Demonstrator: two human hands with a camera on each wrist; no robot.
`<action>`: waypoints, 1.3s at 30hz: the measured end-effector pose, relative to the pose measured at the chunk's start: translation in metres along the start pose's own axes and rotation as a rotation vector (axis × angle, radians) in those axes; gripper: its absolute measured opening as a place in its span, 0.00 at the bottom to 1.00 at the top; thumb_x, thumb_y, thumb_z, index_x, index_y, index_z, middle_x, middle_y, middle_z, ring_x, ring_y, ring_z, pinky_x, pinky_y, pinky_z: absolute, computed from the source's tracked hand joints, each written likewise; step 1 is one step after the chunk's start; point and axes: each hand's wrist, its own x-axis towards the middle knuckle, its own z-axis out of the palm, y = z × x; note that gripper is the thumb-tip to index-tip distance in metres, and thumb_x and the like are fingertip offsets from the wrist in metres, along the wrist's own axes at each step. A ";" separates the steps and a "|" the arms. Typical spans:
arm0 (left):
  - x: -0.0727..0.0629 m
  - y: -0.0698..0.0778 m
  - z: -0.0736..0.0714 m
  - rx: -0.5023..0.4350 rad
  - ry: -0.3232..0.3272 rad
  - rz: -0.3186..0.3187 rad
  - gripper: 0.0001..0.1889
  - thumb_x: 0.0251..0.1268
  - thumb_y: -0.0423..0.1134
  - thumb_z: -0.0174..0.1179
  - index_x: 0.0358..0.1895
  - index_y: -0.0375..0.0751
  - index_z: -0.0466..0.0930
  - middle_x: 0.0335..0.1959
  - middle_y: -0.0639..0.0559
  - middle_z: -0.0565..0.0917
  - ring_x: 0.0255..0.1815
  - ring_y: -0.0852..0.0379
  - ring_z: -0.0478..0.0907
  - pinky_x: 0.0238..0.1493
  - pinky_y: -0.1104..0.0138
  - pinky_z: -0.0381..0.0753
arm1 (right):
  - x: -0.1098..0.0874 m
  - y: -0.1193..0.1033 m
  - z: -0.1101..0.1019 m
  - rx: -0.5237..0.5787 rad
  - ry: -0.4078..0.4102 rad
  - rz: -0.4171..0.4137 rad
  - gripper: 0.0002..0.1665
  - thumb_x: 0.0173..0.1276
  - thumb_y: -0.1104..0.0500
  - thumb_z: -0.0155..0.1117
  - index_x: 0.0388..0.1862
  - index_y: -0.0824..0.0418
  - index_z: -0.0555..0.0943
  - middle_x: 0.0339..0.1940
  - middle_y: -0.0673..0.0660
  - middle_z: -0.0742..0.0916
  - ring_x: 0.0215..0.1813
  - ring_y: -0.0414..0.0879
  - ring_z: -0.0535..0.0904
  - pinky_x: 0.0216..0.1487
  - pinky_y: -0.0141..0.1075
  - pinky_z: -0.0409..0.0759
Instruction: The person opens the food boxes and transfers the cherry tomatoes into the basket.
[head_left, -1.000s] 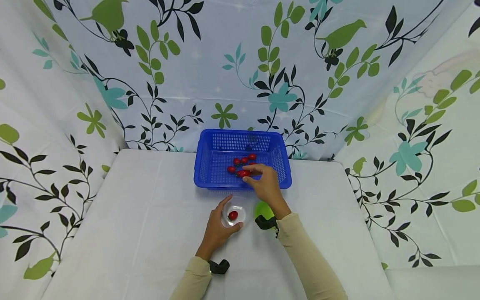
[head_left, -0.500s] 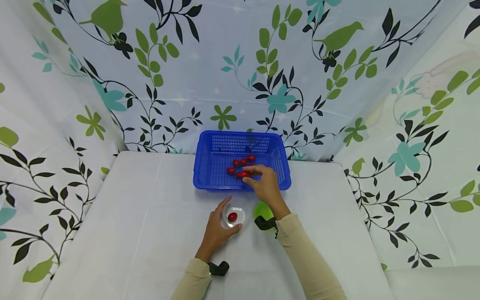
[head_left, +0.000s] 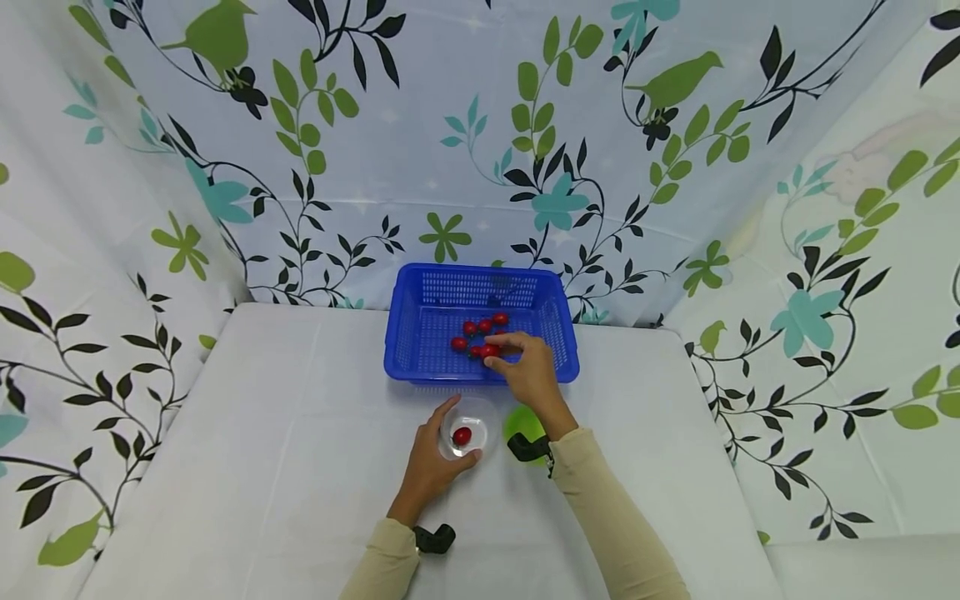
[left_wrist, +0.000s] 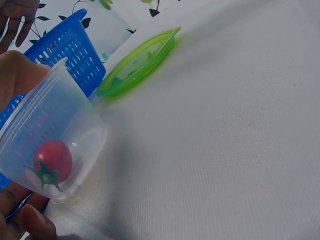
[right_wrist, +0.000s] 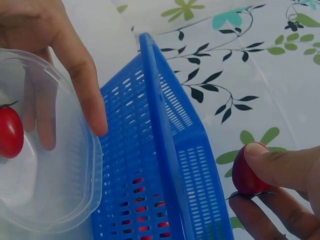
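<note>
My left hand holds a clear plastic container on the white table, thumb on one side and fingers on the other. One red cherry tomato with its green stem end lies inside it. Over the front part of the blue basket, my right hand pinches another cherry tomato between thumb and fingers. Several more cherry tomatoes lie on the basket floor, some perhaps hidden behind the right hand.
A green lid lies flat on the table, right of the container and partly under the right wrist in the head view. The basket stands near the table's back edge, before a leaf-patterned curtain. Each wrist wears a black camera.
The head view has shifted slightly. Both hands stay nearly where they were; the tomato at the right fingertips shows a little more clearly apart from its neighbours.
</note>
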 end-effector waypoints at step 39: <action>0.001 0.000 0.000 0.006 0.004 0.001 0.50 0.53 0.53 0.81 0.81 0.69 0.64 0.77 0.46 0.74 0.70 0.41 0.72 0.72 0.37 0.71 | 0.008 0.004 -0.001 0.000 0.007 -0.002 0.17 0.67 0.61 0.79 0.55 0.52 0.92 0.56 0.55 0.92 0.59 0.58 0.87 0.68 0.55 0.80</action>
